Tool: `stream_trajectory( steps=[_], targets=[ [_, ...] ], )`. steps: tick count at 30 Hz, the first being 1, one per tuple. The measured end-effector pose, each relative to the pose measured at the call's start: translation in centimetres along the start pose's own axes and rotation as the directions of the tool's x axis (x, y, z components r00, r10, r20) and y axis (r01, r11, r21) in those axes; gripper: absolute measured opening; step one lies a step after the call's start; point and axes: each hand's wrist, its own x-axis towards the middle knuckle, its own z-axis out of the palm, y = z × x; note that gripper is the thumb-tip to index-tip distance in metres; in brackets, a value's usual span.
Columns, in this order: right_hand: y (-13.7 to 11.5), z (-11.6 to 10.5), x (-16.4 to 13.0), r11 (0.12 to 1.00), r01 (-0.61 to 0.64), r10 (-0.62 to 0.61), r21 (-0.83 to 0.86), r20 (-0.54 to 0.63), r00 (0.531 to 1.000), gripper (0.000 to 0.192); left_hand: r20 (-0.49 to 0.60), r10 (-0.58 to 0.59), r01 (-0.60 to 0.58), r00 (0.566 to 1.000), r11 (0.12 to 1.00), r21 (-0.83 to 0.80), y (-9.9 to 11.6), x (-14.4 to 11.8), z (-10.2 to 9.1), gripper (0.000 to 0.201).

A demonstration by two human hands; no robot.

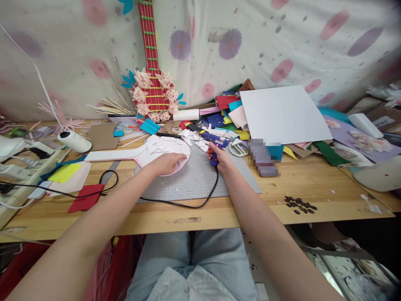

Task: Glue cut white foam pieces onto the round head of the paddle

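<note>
My right hand [218,156] is wrapped round the handle of a blue hot glue gun [214,140], its nozzle pointing up and left. A black cord [200,205] runs from its handle down across the mat. My left hand [169,163] is over the round end of a white guitar-shaped piece [147,151] with a pinkish edge. Its fingers are closed at the rim of that piece; the fingertips are partly hidden. Small white cut scraps [156,146] lie on top of the piece, which rests partly on a grey cutting mat [188,190].
A red guitar model with paper roses [153,90] stands against the wall covering. Right of the mat are a blurred phone-like object [263,158], a large white sheet [285,115] and dark beans or beads [299,205]. Left lie red felt [85,198] and a power strip [19,188].
</note>
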Motion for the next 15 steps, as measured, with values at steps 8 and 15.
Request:
stream_trajectory(
  steps=[8, 15],
  targets=[
    [0.0, 0.0, -0.1, 1.000, -0.007, 0.007, -0.003, 0.019, 1.000, 0.042, -0.147, 0.004, -0.012, 0.989, 0.999, -0.051, -0.9, 0.1, 1.9, 0.027],
    [0.2, -0.1, 0.2, 1.000, 0.002, -0.001, -0.028, 0.021, 1.000, 0.041, -0.194, 0.057, -0.072, 0.979, 0.995, -0.074, -1.8, -0.1, 2.7, 0.024]
  ],
)
